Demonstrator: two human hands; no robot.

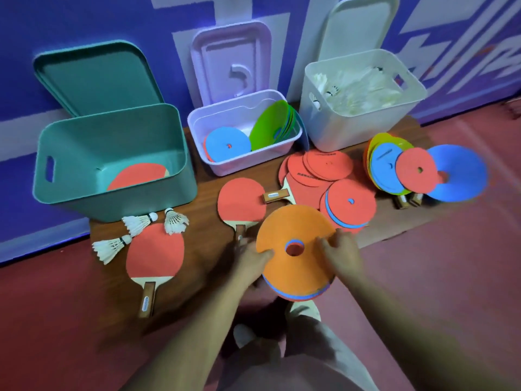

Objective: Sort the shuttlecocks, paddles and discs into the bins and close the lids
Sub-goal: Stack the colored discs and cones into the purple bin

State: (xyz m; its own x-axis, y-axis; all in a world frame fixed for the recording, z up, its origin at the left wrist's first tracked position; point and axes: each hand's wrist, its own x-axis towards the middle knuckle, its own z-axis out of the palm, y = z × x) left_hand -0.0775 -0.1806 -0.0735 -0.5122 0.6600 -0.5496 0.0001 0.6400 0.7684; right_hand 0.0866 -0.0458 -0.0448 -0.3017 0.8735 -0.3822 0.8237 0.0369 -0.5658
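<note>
From the head camera, both hands gripped one stack of discs [293, 232], orange on top with blue and red edges showing beneath, held above the near edge of the tabletop [207, 200]. The left hand [251, 258] clamped the stack's left rim, and the right hand [342, 255] curled its fingers over the right side, beside the centre hole.

Three open bins stood along the back, each with its lid leaning on the wall behind it. The teal bin [118, 198] at the left held one red paddle [138, 174]. The lilac bin [242, 163] in the middle held a flat blue disc [227, 145] and green discs [272, 125] tilted against its right wall. The white bin [344, 131] at the right held shuttlecocks [358, 91].

In front of the teal bin, three loose shuttlecocks [139, 222] lay around the head of a second paddle [155, 251]. A third paddle [241, 201] lay just beyond the left hand. Right of it sat a red heap [324, 167] of overlapping discs and paddles, and further right a mixed pile [414, 170] of yellow, blue and red discs.
</note>
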